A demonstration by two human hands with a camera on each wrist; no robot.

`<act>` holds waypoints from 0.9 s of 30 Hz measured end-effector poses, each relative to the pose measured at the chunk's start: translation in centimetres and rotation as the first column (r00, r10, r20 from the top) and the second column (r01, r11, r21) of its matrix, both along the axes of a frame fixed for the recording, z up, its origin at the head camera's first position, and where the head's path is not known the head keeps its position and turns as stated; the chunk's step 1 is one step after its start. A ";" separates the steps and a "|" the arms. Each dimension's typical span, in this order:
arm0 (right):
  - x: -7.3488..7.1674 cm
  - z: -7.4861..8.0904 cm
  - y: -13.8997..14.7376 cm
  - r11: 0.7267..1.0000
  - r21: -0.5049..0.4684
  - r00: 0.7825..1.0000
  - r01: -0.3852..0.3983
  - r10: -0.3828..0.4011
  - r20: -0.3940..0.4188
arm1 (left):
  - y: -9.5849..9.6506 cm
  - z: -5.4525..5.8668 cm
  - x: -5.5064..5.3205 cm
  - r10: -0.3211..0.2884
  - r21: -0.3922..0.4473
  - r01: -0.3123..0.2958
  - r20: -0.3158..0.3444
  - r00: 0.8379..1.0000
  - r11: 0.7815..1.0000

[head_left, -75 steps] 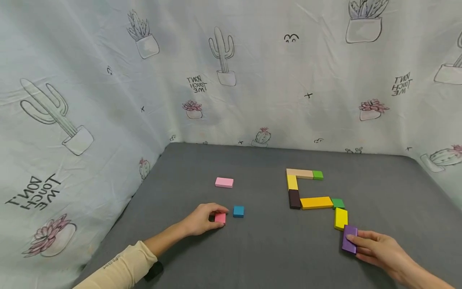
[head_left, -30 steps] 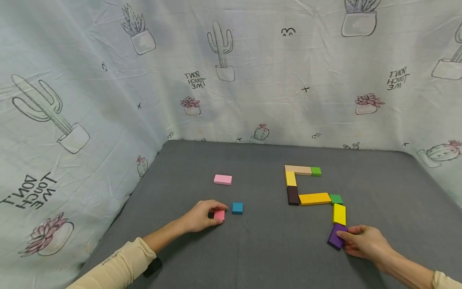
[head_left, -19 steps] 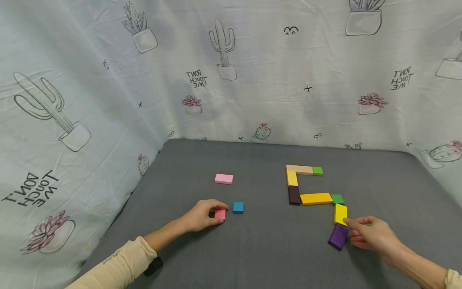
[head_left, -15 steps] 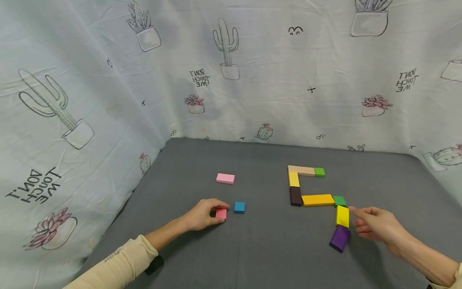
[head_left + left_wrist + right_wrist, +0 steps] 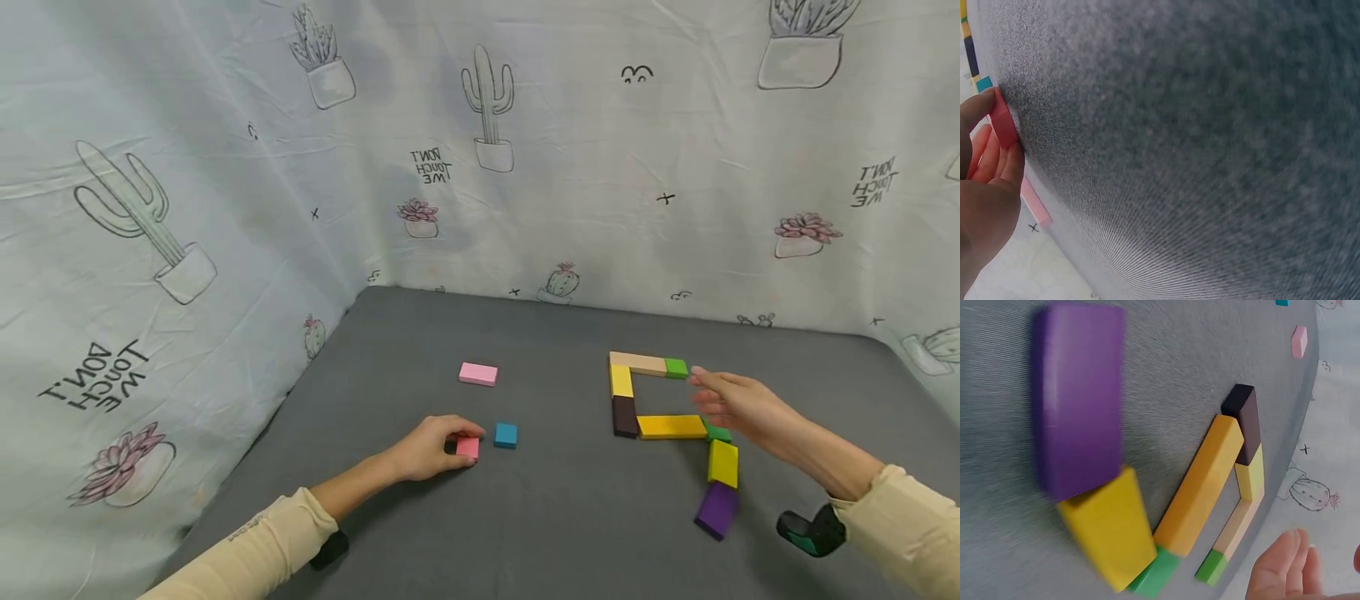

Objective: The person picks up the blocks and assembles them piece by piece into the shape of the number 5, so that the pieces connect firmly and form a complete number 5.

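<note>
My left hand point(image 5: 431, 448) pinches a coral-pink block point(image 5: 467, 447) between thumb and fingers at the middle of the table; the left wrist view shows the same block point(image 5: 1003, 119) in the grip. Just right of it lies a blue block point(image 5: 506, 436). My right hand point(image 5: 742, 407) holds nothing, its fingers loosely bent, over the right side near a light green block point(image 5: 677, 368). Below it runs a line of blocks: tan point(image 5: 637, 363), pale yellow point(image 5: 621, 381), dark brown point(image 5: 624, 416), orange-yellow point(image 5: 672, 427), green point(image 5: 717, 432), bright yellow point(image 5: 723, 464) and purple point(image 5: 717, 510).
A light pink block point(image 5: 478, 374) lies farther back, left of the line. The grey table point(image 5: 570, 517) ends at a white curtain point(image 5: 570, 167) printed with cacti. Dark wrist devices show under both sleeves, one of them point(image 5: 813, 531) at the right.
My right hand set the purple block slantwise against the bright yellow one, let go, and moved away to the back. My left hand keeps its hold on the coral-pink block.
</note>
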State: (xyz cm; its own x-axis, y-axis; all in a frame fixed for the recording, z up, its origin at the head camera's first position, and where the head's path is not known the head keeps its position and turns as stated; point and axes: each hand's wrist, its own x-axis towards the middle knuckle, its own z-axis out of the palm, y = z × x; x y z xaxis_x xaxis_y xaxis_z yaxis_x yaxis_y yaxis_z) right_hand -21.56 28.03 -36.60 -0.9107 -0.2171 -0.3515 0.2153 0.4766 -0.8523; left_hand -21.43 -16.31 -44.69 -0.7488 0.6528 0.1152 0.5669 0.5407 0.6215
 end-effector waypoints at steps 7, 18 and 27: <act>-2.6 0.0 -1.9 0.994 -0.099 0.999 -0.043 0.045 0.017 | 0.5 0.2 -0.3 -0.010 0.009 0.010 0.020 1.000 1.000; -6.2 -0.5 -6.9 0.970 -0.209 0.992 -0.125 0.129 0.003 | 0.3 -0.2 0.2 0.011 0.031 -0.012 0.036 0.999 0.999; -8.7 -1.7 -11.1 0.954 -0.288 0.995 -0.086 0.099 0.032 | 0.1 0.0 0.4 0.004 0.059 -0.006 0.037 0.999 0.998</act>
